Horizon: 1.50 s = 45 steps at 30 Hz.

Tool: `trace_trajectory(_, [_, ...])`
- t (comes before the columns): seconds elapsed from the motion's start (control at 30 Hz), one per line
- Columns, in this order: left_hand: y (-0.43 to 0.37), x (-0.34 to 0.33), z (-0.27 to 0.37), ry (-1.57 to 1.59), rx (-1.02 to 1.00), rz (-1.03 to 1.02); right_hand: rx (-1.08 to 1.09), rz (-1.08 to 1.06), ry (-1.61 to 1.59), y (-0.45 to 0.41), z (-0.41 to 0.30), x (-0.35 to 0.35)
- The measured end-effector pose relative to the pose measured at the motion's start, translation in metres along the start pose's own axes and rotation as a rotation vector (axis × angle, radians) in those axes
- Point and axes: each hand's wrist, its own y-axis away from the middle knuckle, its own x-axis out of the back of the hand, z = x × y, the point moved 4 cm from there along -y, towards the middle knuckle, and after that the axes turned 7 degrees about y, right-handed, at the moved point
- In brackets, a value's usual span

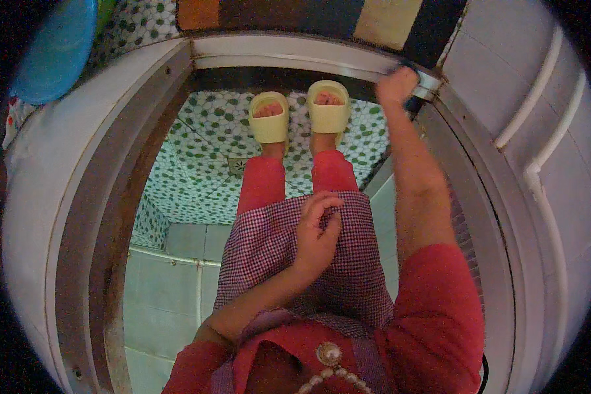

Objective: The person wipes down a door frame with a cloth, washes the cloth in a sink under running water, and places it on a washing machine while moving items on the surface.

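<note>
My right hand (399, 86) is closed around a dark cloth (413, 102) at the right end of the white sill (285, 51), by the corner of the door frame; the hand is slightly blurred. In front of my checked apron (261, 241), my left hand (320, 229) hovers with its fingers loosely curled and nothing seen in it. Below, my feet stand in pale yellow slippers (268, 125) on a floor of green and white pebble-pattern tiles (212, 118).
A striped mat (285, 17) lies beyond the sill. At the upper left is a blue plastic basin (56, 54). White pipes (534, 108) run along the tiled wall on the right. A floor drain (237, 166) lies near my feet, and the door frame (113, 162) surrounds me.
</note>
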Motion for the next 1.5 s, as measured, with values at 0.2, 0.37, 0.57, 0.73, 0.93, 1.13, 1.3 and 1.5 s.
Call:
trace_trajectory(0.2, [0.008, -0.012, -0.011, 0.067, 0.082, 0.018, 0.515, -0.062, -0.363, 0.072, -0.165, 0.057])
trace_trajectory(0.37, [0.023, -0.016, -0.011, 0.096, 0.134, 0.003, 0.557, -0.246, -0.563, 0.048, -0.127, 0.065])
trace_trajectory(0.57, [0.016, -0.019, 0.0, 0.074, 0.101, 0.03, 0.016, -0.149, -0.32, 0.002, 0.03, 0.018])
trace_trajectory(0.73, [0.018, -0.021, -0.001, 0.099, 0.103, 0.077, 0.122, -0.008, -0.236, 0.033, -0.042, 0.008])
trace_trajectory(0.93, [0.025, -0.017, -0.01, 0.192, 0.139, 0.141, 0.59, -0.143, -0.68, 0.085, -0.237, 0.067])
trace_trajectory(1.13, [0.037, -0.031, -0.032, 0.183, -0.009, 0.084, 0.893, -0.334, -0.702, 0.094, -0.346, 0.119])
trace_trajectory(1.3, [0.031, -0.031, -0.032, -0.091, -0.1, 0.028, 1.119, -0.119, -0.557, 0.081, -0.306, 0.1])
trace_trajectory(1.5, [0.024, -0.025, -0.011, 0.224, 0.043, 0.156, 1.042, -0.227, -0.331, 0.087, -0.268, 0.079])
